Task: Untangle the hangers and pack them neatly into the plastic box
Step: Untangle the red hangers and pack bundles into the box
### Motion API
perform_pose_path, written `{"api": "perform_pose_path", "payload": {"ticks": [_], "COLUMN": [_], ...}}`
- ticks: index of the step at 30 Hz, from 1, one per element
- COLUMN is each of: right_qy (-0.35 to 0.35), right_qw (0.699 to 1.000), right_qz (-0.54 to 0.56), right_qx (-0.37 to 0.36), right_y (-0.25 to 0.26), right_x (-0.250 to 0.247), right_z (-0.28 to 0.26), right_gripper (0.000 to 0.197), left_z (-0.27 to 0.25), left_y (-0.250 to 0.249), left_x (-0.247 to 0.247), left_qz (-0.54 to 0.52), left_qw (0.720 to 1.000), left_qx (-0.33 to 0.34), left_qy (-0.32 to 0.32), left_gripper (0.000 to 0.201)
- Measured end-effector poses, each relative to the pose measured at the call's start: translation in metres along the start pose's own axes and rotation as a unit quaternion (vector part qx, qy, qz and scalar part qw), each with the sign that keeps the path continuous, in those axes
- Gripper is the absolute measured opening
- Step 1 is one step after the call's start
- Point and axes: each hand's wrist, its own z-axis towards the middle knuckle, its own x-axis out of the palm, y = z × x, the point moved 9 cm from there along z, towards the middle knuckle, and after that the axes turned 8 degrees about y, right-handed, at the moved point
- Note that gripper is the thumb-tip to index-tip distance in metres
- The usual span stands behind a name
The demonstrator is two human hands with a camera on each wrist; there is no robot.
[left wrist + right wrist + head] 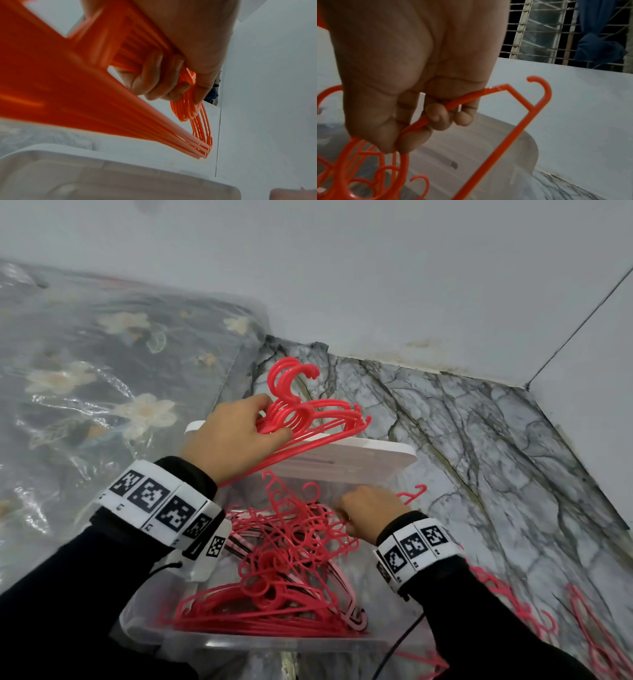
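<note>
**Hangers: one stack aloft, one being drawn from the box**

Marble-patterned floor (496, 440), white wall behind. Clear plastic box (144, 621) on it, white lid (359, 460) propped at its far end. Inside: tangled heap of red hangers (291, 570). More loose hangers (513, 601) on floor to the right. Left hand (233, 436) above the lid, fingers curled tight round an aligned stack of hangers (308, 416), hooks up. Right hand (370, 511) over the box, fingers wrapped round a single hanger (510, 136).
</note>
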Motion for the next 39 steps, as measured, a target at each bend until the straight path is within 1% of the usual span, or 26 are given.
{"api": "perform_pose_path", "payload": {"ticks": [3, 4, 6, 9, 11, 13, 14, 15, 17, 18, 19, 20, 21, 23, 24, 26, 28, 30, 32, 33, 34, 37, 39], "right_qy": [-0.019, -0.032, -0.057, -0.113, -0.159, -0.184, -0.183, -0.174, -0.155, -0.149, -0.142, -0.131, -0.122, -0.124, -0.138, -0.177, -0.225, -0.286, -0.334, -0.347, -0.354, -0.359, -0.366], "right_qw": [0.999, 0.997, 0.990, 0.965, 0.944, 0.916, 0.890, 0.850, 0.753, 0.713, 0.682, 0.664, 0.652, 0.655, 0.661, 0.664, 0.663, 0.684, 0.703, 0.707, 0.709, 0.713, 0.711], "right_qz": [0.000, 0.018, 0.093, 0.217, 0.273, 0.345, 0.410, 0.491, 0.636, 0.684, 0.717, 0.736, 0.748, 0.744, 0.735, 0.723, 0.711, 0.670, 0.626, 0.616, 0.609, 0.600, 0.598], "right_qx": [0.046, 0.061, 0.084, 0.098, 0.096, 0.091, 0.086, 0.080, 0.057, 0.041, 0.024, 0.004, -0.017, -0.050, -0.061, -0.073, -0.063, -0.041, -0.033, -0.037, -0.044, -0.052, -0.055], "right_y": [-0.015, -0.023, -0.042, -0.065, -0.074, -0.079, -0.080, -0.079, -0.069, -0.062, -0.054, -0.045, -0.036, -0.023, -0.019, -0.013, -0.012, -0.016, -0.016, -0.014, -0.011, -0.006, -0.007], "right_x": [-0.003, -0.007, -0.019, -0.039, -0.052, -0.058, -0.056, -0.053, -0.047, -0.046, -0.046, -0.047, -0.048, -0.053, -0.056, -0.063, -0.067, -0.072, -0.077, -0.078, -0.079, -0.078, -0.077], "right_z": [0.000, -0.003, -0.010, -0.025, -0.034, -0.040, -0.041, -0.041, -0.037, -0.034, -0.032, -0.030, -0.028, -0.024, -0.022, -0.021, -0.021, -0.024, -0.028, -0.029, -0.030, -0.030, -0.031], "right_gripper": [0.020, 0.018, 0.014, 0.013, 0.017, 0.017, 0.013, 0.010, 0.021, 0.024, 0.026, 0.025, 0.024, 0.022, 0.022, 0.017, 0.010, 0.009, 0.015, 0.017, 0.018, 0.025, 0.022], "left_z": [0.001, 0.001, 0.001, 0.001, 0.002, 0.002, 0.001, 0.001, 0.000, -0.001, 0.000, 0.000, 0.001, 0.002, 0.003, 0.004, 0.004, 0.003, 0.002, 0.001, 0.000, -0.003, -0.003], "left_y": [0.002, 0.004, 0.008, 0.008, 0.005, 0.005, 0.005, 0.006, 0.007, 0.007, 0.007, 0.007, 0.007, 0.009, 0.010, 0.010, 0.008, 0.004, -0.001, -0.004, -0.007, -0.013, -0.015], "left_x": [0.002, 0.001, -0.003, -0.010, -0.014, -0.017, -0.019, -0.021, -0.023, -0.023, -0.023, -0.022, -0.020, -0.014, -0.010, 0.001, 0.012, 0.021, 0.028, 0.031, 0.034, 0.038, 0.040], "left_qz": [0.021, 0.025, 0.030, 0.017, 0.017, 0.026, 0.027, 0.024, 0.014, 0.010, 0.005, 0.000, -0.004, -0.008, -0.010, -0.019, -0.031, -0.042, -0.057, -0.059, -0.055, -0.019, -0.001], "left_qw": [1.000, 1.000, 0.999, 0.999, 0.998, 0.996, 0.995, 0.993, 0.992, 0.992, 0.992, 0.993, 0.994, 0.996, 0.996, 0.998, 0.999, 0.999, 0.998, 0.998, 0.998, 0.999, 0.999], "left_qx": [0.000, -0.004, -0.010, 0.001, 0.013, 0.011, 0.006, 0.002, -0.005, -0.007, -0.006, -0.003, -0.002, -0.005, -0.008, -0.012, -0.011, -0.005, 0.012, 0.019, 0.023, 0.034, 0.041], "left_qy": [0.009, 0.006, -0.008, -0.035, -0.058, -0.086, -0.100, -0.112, -0.124, -0.126, -0.124, -0.119, -0.111, -0.094, -0.085, -0.063, -0.042, -0.031, -0.020, -0.015, -0.011, -0.010, -0.002], "left_gripper": [0.027, 0.027, 0.025, 0.025, 0.023, 0.025, 0.026, 0.025, 0.022, 0.023, 0.023, 0.023, 0.024, 0.030, 0.034, 0.044, 0.056, 0.066, 0.063, 0.059, 0.055, 0.055, 0.053]}}
